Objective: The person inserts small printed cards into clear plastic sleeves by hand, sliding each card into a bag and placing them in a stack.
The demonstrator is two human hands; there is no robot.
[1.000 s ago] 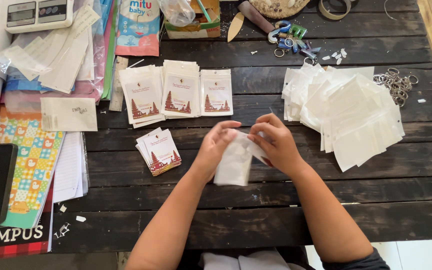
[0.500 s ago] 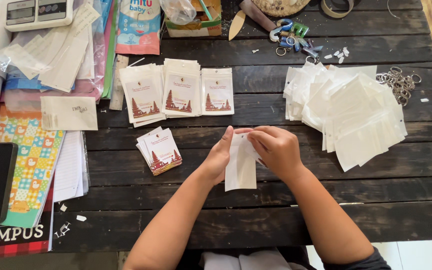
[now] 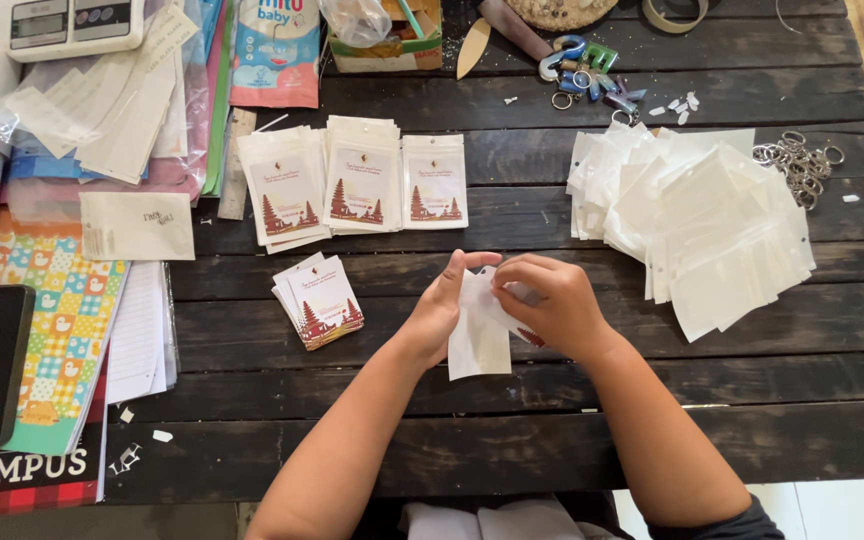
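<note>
Both hands, left hand (image 3: 442, 310) and right hand (image 3: 552, 305), pinch a small flat white paper pouch (image 3: 479, 335) with closed fingers, above the dark wooden plank counter (image 3: 652, 400). A printed card pokes out.

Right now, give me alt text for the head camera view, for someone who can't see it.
Two bare hands, left hand and right hand, hold a small white pouch above a dark wooden table. A small stack of printed cards lies to the left, a heap of empty white pouches to the right, and three piles of filled pouches behind.
</note>
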